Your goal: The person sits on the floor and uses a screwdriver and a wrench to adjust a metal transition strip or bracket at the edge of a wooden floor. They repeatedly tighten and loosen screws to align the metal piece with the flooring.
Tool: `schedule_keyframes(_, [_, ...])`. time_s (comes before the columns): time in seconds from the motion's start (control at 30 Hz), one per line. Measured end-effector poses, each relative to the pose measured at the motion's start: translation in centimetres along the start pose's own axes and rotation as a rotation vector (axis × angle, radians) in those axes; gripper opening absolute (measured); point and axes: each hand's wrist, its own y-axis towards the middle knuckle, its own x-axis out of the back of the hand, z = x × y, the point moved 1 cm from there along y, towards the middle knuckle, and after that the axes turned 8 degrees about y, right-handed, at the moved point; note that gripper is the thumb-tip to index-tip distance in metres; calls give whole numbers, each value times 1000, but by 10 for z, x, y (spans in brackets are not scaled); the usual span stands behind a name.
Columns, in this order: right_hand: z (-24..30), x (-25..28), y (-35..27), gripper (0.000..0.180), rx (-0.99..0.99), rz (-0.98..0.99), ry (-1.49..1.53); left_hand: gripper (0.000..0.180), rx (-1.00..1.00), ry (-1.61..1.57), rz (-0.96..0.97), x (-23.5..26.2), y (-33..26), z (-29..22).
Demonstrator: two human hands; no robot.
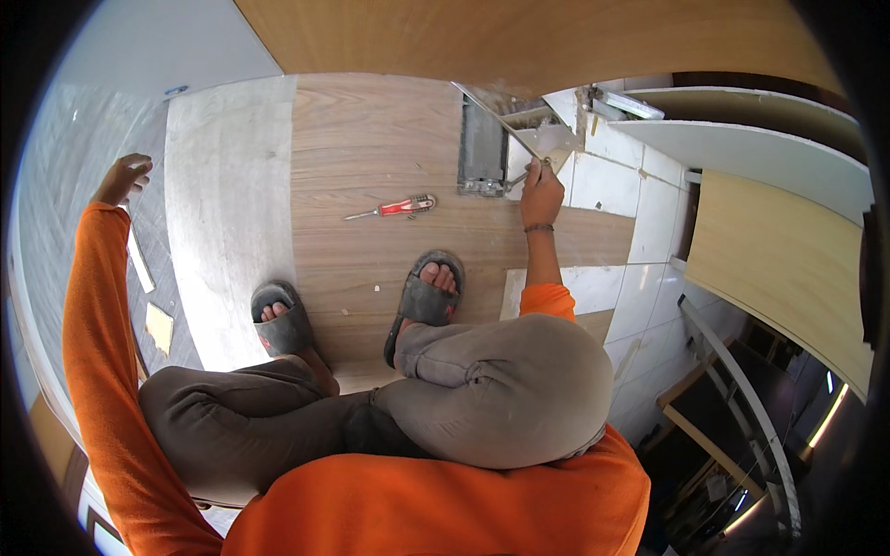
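My right hand (542, 197) is closed, fingers together, at the lower end of a thin, straight, pale strip (498, 119) that slants up to the left. A small metal piece pokes out left of these fingers; its kind is unclear. Beside the hand lies a dark rectangular tray-like piece (483, 148). Out at the far left, my left hand (125, 179) holds nothing, its fingers loosely bent and apart. A screwdriver (393, 207) with a red and clear handle rests on the wood-look floor (362, 148), between the two hands and ahead of my sandalled feet.
A large brown wooden panel (556, 42) spans the far side. White tiles (603, 185) and a shelf unit (742, 153) with a pale board (774, 259) are at the right. Below them stands a curved metal frame (746, 398). Scraps (159, 329) lie at the left.
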Motion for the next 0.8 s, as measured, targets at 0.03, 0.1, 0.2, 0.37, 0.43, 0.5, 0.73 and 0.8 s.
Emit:
schedule_keyframes(0.03, [-3,-2,2,34,29,9,0,45,4,2,-2,1,0,-4])
schedule_keyframes(0.1, [-9,-3,1,34,55,4,-7,45,-3,15,9,0,1,-12])
schedule_keyframes(0.2, [0,-6,3,34,74,14,11,44,15,-1,-2,2,0,-3])
schedule_keyframes(0.37, [1,-11,6,32,107,89,-60,44,21,8,4,1,2,6])
schedule_keyframes(0.43, [6,-13,4,32,141,89,-117,44,24,6,13,-1,2,9])
schedule_keyframes(0.5, [12,-14,2,32,90,100,-130,44,15,3,5,0,3,10])
schedule_keyframes(0.73, [10,-10,-6,32,8,86,-46,44,1,-13,0,-2,3,10])
schedule_keyframes(0.8, [6,-11,-19,32,-57,86,55,45,1,-27,10,-1,2,14])
